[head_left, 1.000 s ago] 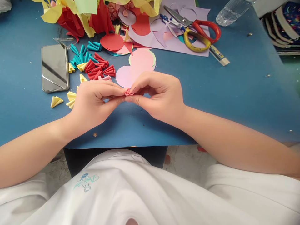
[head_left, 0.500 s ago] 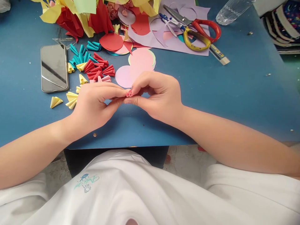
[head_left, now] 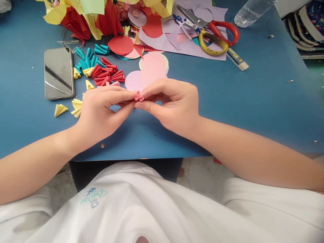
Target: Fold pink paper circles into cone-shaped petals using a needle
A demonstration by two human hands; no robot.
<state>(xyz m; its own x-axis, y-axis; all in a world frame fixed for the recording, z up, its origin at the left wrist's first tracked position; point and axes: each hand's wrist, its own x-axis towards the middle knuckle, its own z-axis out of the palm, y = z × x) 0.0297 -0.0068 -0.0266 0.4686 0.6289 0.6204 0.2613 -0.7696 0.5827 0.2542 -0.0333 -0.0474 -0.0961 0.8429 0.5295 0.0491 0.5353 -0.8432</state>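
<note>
A small rolled pink paper piece (head_left: 138, 97) is pinched between the fingertips of both hands just above the blue table (head_left: 253, 101). My left hand (head_left: 101, 109) grips it from the left with thumb and forefinger closed. From the right, my right hand (head_left: 172, 104) pinches the same piece. Just behind the hands lie flat pink paper circles (head_left: 149, 69). To the left sit several folded paper cones in red (head_left: 106, 73), teal (head_left: 88, 58) and yellow (head_left: 76, 105).
A phone (head_left: 59, 72) lies face up at the left. Scissors (head_left: 211, 32) rest on lilac paper (head_left: 194, 47) at the back, beside a ruler (head_left: 238, 60). Coloured paper scraps (head_left: 88, 17) pile at the back left. A plastic bottle (head_left: 250, 11) lies at the back right.
Both hands have shifted very slightly away from me and the pink roll has turned a little between the fingertips. Nothing else moved.
</note>
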